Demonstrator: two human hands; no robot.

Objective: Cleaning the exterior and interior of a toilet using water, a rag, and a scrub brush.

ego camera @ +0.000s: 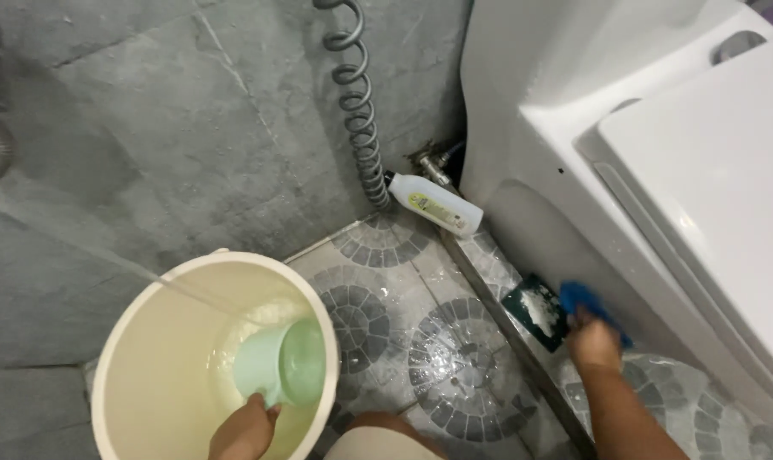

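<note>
Left hand (246, 428) sits low at frame bottom, fingers curled round the handle of a pale green plastic scoop (282, 365); closed grip, thumb side up. Scoop is a smooth, rounded dipper, lying tilted inside the cream bucket (122, 341), its mouth toward the right wall of the bucket, just above the hand. Bucket is round, plastic, glossy inside w/ a bit of water at the bottom; a thin stream of water falls into it from upper left.

Right hand (592, 341) is out to the right, well apart from the bucket, pressed down on a blue cloth (584, 300) at the foot of the white toilet (659, 170). Fingers are bunched over the cloth, so it has hold of it; how tight, can't tell. Just left of the cloth, touching it, lies a dark green rectangular scrub pad (535, 311) w/ white foam on top.

Count: 1 bucket, 1 scoop, 1 cloth, 1 pad, 1 bottle, 1 hose.

Floor tiles (454, 358) are wet, glossy, w/ grey circular fan patterns. Wall tiles (190, 128) are matt grey, stone-look. A coiled metal hose (361, 111) hangs down the wall, springy spiral shape. White plastic bottle (433, 203) lies on its side at the wall base, black cap toward the hose, near the toilet's back corner. Toilet is smooth glazed ceramic, lid shut.
</note>
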